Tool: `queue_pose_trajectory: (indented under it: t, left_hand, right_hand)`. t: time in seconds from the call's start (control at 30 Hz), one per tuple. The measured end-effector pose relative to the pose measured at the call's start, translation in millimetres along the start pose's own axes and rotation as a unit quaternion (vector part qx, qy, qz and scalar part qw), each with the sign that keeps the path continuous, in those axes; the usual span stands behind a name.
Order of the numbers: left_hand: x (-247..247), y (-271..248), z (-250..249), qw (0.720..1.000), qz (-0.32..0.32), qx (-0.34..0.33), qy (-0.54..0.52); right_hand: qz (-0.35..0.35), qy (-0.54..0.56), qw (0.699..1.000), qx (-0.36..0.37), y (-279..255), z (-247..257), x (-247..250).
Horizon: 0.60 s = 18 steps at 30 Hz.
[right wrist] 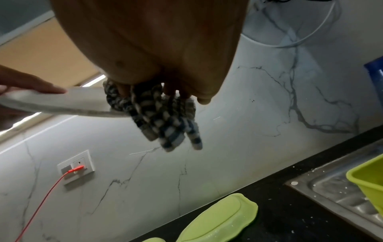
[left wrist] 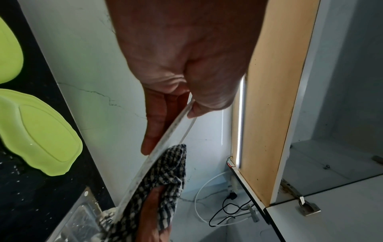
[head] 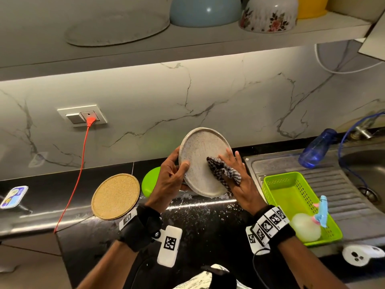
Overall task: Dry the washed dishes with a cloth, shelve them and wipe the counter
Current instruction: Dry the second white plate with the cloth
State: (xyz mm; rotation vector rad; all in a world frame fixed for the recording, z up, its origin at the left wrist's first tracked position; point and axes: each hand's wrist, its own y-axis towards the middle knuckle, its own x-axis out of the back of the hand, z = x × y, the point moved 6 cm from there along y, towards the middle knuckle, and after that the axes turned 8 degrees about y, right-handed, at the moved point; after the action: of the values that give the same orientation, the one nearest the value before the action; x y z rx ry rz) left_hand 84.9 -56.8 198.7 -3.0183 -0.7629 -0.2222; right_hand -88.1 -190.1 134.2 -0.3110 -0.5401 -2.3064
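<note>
The left hand (head: 168, 178) held a speckled grey plate (head: 200, 155) up above the wet black counter (head: 200, 222). The plate was tilted, with its face turned to the person. The thumb lay on the face near the rim and the fingers were curled behind it. The right hand (head: 239, 180) pressed a checked cloth (head: 224, 173) on the plate's face (the cloth was bunched up, and the fingers lay nearly straight over it with a bit of cloth tucked between them). A tan round plate (head: 115, 196) lay flat on the counter to the left. A green plate (head: 150, 181) lay just behind the left hand. A green basket (head: 279, 180) sat on the sink's draining board (head: 343, 197) to the right. Bowls (head: 205, 10) stood upside down on the shelf (head: 187, 41) above.
</note>
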Motion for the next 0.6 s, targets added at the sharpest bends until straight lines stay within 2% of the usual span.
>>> queue_pose_trajectory:
  t: [0.17, 0.3, 0.43, 0.53, 0.6]
  left_hand:
    - [-5.8, -2.4, -4.3, 0.999, 0.026, 0.021, -0.004]
    - [-24.7, -15.1, -0.6, 0.997, 0.059, 0.044, 0.005]
    - [-22.8, -11.3, -3.2, 0.997, 0.065, 0.041, 0.025]
    - [-18.6, -6.7, -7.3, 0.997, 0.057, 0.035, 0.033]
    - [-14.7, -6.5, -9.3, 0.998, 0.044, 0.031, 0.014]
  right_hand:
    - [-0.069, 0.039, 0.997, -0.021, 23.4, 2.7, 5.3]
    - [-0.11, 0.021, 0.993, -0.03, 46.0, 8.0, 10.8]
    - [-0.061, -0.012, 0.998, 0.014, 56.0, 28.3, -5.9]
    - [0.012, -0.009, 0.996, 0.086, 48.9, 58.6, -34.0]
    - [0.064, -0.025, 0.992, 0.11, 40.9, 75.7, -48.5]
